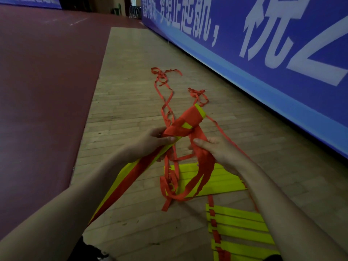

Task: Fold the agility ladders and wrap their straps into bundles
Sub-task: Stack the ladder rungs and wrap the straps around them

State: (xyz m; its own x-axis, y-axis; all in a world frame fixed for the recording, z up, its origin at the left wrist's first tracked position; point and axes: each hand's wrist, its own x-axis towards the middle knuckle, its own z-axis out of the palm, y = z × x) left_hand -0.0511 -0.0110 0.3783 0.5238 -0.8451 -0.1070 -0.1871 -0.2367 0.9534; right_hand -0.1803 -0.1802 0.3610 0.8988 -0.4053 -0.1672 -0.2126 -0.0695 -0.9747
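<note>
Centrally, left hand (150, 142) tight around one rung bundle (190, 117), right hand (219, 152) around its red straps (204, 164); two rung stacks (224, 180) below.

Held ladder bundle (188, 119) above floor (122, 110); folded ladders (222, 178) below, banner (263, 44) right.

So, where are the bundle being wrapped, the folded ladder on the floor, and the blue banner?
bundle (190, 117), head view, on its wrapped far end.
folded ladder (222, 179), head view, on its yellow rungs.
blue banner (301, 91), head view, on plain blue below the lettering.
</note>
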